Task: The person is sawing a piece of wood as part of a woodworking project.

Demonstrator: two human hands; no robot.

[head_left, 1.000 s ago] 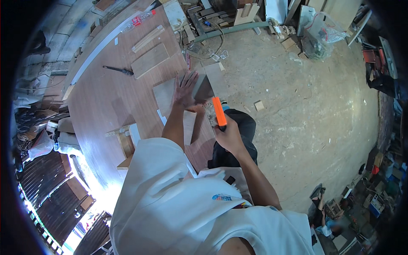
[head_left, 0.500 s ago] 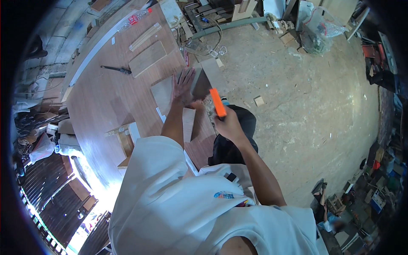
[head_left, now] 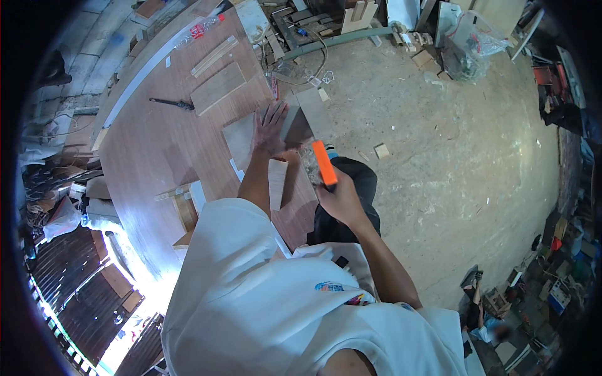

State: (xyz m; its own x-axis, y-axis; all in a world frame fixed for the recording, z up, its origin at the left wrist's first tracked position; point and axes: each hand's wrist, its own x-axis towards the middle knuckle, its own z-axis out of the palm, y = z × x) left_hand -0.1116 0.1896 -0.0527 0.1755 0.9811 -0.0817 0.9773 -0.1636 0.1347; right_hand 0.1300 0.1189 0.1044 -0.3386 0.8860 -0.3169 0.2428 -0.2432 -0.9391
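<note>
The left hand (head_left: 271, 128) lies flat, fingers spread and released, on a grey-brown rectangular panel (head_left: 295, 122) that overhangs the right edge of the smooth reddish-brown workbench (head_left: 157, 156). The right hand (head_left: 338, 197) is clenched around a bright orange, slim, straight-sided tool (head_left: 324, 161), held just off that edge, above the rough, dusty concrete floor (head_left: 451, 163). A pale narrow wooden strip (head_left: 277, 182) lies by the left forearm. Since half a second ago, the orange tool sits a little nearer the panel; the left hand stays pressed flat
</note>
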